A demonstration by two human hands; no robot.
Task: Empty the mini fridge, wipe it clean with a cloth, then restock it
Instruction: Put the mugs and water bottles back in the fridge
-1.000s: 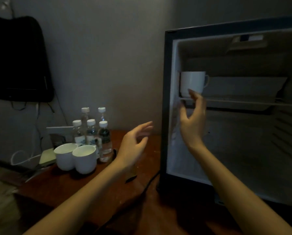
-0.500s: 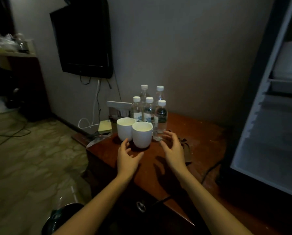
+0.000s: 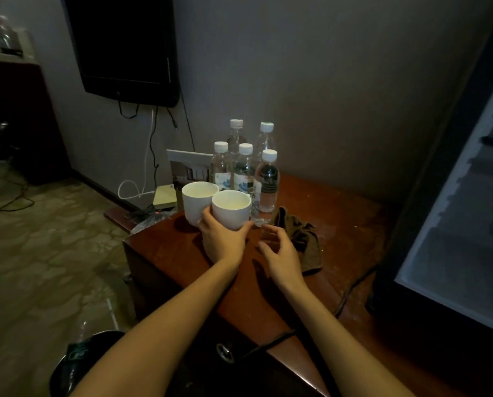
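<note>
Dim light covers a reddish wooden surface (image 3: 348, 219) set against a grey wall, with a dark television (image 3: 124, 44) mounted above and to the left of the hands. The left hand (image 3: 222, 239) wraps the near mug (image 3: 231, 209) from the front, thumb on one side and fingers round the other, a grip that suits a handle turned away or out of sight. Touching that mug, just beyond and to the left, stands the far mug (image 3: 197, 200). Five capped bottles (image 3: 245, 170) are clustered right behind both, probably grouped so they stay within one reach. The right hand (image 3: 281, 255) hovers low with fingers loosely curled and holds nothing. Just to its right lies the crumpled cloth (image 3: 302, 239), dropped flat on the surface, which suggests the wiping is over. Well off to the right of both hands, the fridge (image 3: 454, 239) stands open, and the part in view looks bare. Everything set out is near its opening, so the mug is likely the next thing to go inside.
</note>
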